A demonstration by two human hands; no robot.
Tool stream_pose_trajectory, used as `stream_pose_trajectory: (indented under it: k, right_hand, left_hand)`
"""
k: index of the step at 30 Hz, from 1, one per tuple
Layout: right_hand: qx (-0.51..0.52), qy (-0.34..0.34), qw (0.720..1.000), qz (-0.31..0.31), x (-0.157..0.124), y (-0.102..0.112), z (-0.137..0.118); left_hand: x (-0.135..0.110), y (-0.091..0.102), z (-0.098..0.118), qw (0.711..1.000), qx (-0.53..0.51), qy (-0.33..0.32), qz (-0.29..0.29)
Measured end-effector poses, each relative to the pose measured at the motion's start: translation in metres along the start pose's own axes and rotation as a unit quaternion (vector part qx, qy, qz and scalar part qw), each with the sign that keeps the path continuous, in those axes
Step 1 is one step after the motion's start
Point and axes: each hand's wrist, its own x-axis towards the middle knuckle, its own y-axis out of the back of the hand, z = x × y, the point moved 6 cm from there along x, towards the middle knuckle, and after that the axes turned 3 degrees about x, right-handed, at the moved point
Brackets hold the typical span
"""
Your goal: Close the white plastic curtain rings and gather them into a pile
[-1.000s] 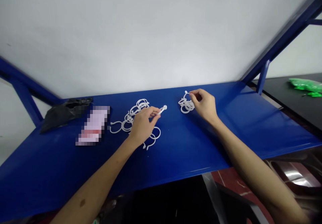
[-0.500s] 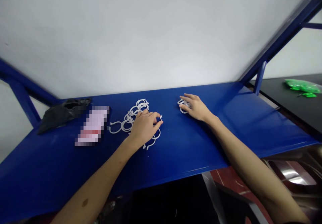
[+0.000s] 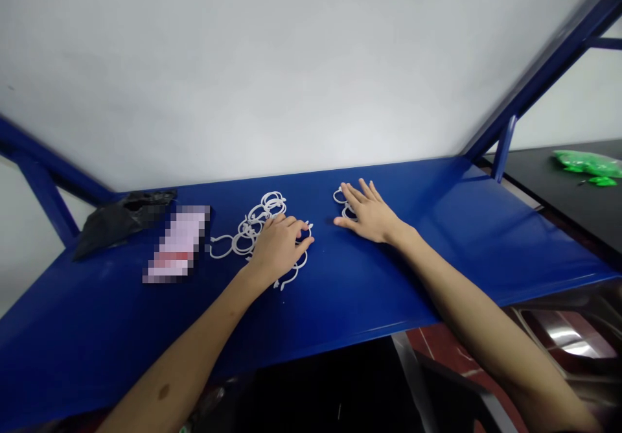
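Observation:
White open plastic rings with small knobbed ends, like shower curtain rings (image 3: 244,243), lie in a loose pile on the blue table. My left hand (image 3: 278,246) rests over the right side of that pile, fingers bent and thumb apart from the index finger. One ring's end shows by the index fingertip; what lies beneath the palm is hidden. Farther right, my right hand (image 3: 372,216) is spread flat above a smaller group of white rings (image 3: 348,211), partly covering them. Its fingers are apart and grip nothing.
A black plastic bag (image 3: 119,222) and a blurred-out pink rectangular item (image 3: 179,242) lie left on the blue table (image 3: 340,303). A white wall borders the back, blue frame bars both sides. Green items in clear plastic (image 3: 586,161) sit on a black table at right.
My right hand has spread its fingers and shifted slightly left, and the small group of rings beneath it lies farther left. My left hand stays nearly in place.

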Motion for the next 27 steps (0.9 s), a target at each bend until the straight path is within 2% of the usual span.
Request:
stream_pose_trajectory:
  k: [2,4,8,13,19,23,27]
  right_hand:
    - [0.004,0.027,1.000,-0.002,0.001,0.001,-0.013]
    - [0.003,0.003,1.000,0.003,0.002,0.005,-0.014]
    - [-0.010,-0.080,0.996,0.039,0.002,0.017,0.007]
    - [-0.031,-0.107,0.991,0.073,0.003,0.018,0.036]
    - [0.024,-0.162,0.983,0.086,0.003,0.020,0.047]
    - [0.041,-0.191,0.973,0.123,0.000,0.032,0.047]
    - [0.068,-0.128,0.965,0.217,-0.003,0.048,0.036]
  left_hand:
    - [0.000,0.000,-0.001,1.000,0.006,0.002,0.000]
    - [0.000,0.000,-0.001,1.000,0.014,0.004,-0.001]
    - [0.001,0.002,-0.001,1.000,0.027,0.004,0.005]
    - [0.000,0.002,0.000,1.000,0.023,0.001,0.008]
    - [0.000,0.002,-0.001,1.000,0.000,-0.007,0.027]
    - [0.002,0.007,-0.002,0.993,-0.101,-0.006,0.060]
    - [0.003,0.010,-0.009,0.956,-0.284,0.054,0.052]
